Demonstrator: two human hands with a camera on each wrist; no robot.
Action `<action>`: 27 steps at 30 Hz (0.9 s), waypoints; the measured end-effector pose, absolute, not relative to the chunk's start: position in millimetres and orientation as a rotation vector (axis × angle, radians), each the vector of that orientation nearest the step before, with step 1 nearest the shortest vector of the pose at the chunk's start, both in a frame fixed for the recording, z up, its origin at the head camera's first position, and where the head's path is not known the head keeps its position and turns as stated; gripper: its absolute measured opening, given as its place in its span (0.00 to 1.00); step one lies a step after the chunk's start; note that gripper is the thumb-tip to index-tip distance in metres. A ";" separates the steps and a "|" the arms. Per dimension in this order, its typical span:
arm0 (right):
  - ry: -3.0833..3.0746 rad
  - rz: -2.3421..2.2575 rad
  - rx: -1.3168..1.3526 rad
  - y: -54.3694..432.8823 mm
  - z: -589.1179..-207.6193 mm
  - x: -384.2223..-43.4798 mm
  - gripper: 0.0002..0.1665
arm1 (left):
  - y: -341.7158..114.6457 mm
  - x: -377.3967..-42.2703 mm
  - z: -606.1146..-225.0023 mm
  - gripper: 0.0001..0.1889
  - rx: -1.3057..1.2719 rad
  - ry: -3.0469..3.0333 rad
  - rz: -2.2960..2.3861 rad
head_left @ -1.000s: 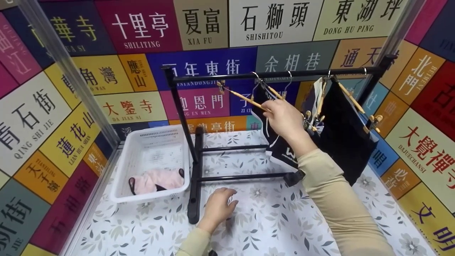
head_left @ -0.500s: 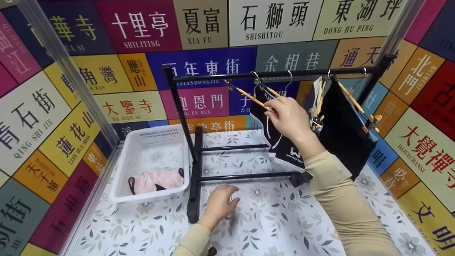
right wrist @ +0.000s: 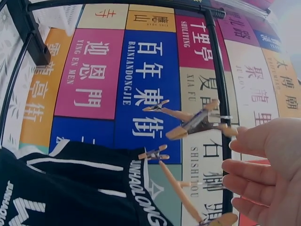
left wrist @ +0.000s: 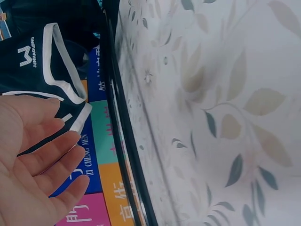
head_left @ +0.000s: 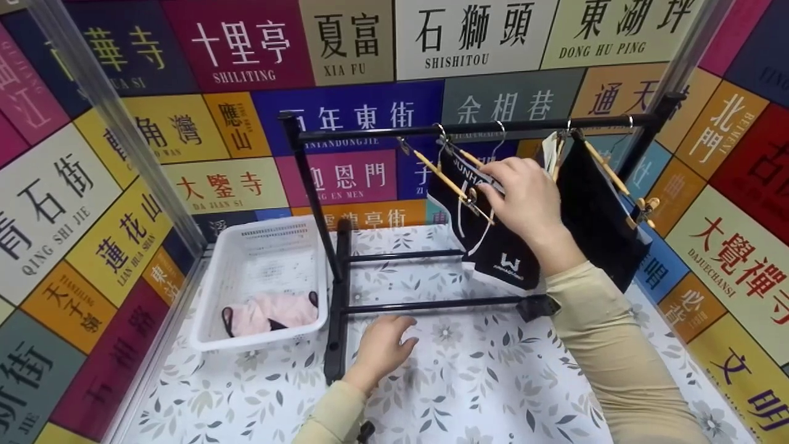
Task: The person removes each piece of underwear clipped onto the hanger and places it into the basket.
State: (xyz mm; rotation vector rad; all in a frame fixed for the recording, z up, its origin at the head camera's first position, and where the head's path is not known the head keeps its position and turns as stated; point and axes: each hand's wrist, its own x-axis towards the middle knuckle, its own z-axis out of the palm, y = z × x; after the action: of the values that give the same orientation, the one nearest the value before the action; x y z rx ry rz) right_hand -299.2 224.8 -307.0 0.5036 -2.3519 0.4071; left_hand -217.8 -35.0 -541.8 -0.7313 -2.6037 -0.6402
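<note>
My right hand [head_left: 527,194] is beside the near clip of a wooden clip hanger [head_left: 431,166], fingers extended. In the right wrist view its fingertips are close to the clip [right wrist: 197,122]; whether they touch cannot be told. No garment hangs from this hanger. Just behind it, black shorts [head_left: 505,265] with white trim and lettering hang from another clip hanger on the black rack [head_left: 382,131]. Low over the table, left of the shorts, my left hand [head_left: 383,348] holds nothing; its fingers are loosely bent in the left wrist view.
A white plastic basket [head_left: 212,290] stands left of the rack, with a pink, black-edged garment [head_left: 274,311] in it. Farther right on the rail hang a larger black garment [head_left: 595,209] and a pale one [head_left: 550,151]. Printed panels enclose the flowered tabletop [head_left: 444,394].
The right hand has moved right and let go of the front hanger, which has swung so its far end shifted right. The left hand has stayed almost still.
</note>
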 end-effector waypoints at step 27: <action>-2.620 0.308 0.245 256.4 -320.1 -307.5 0.18 | -29.8 -224.8 -527.9 0.15 -0.790 -2.568 -0.586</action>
State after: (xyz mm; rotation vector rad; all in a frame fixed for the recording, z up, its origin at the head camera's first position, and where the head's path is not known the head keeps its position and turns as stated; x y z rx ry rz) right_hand -307.5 256.4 -320.1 0.2453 -2.6199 0.3076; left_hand -224.8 -29.8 -527.9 -0.7897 -2.5684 -0.5861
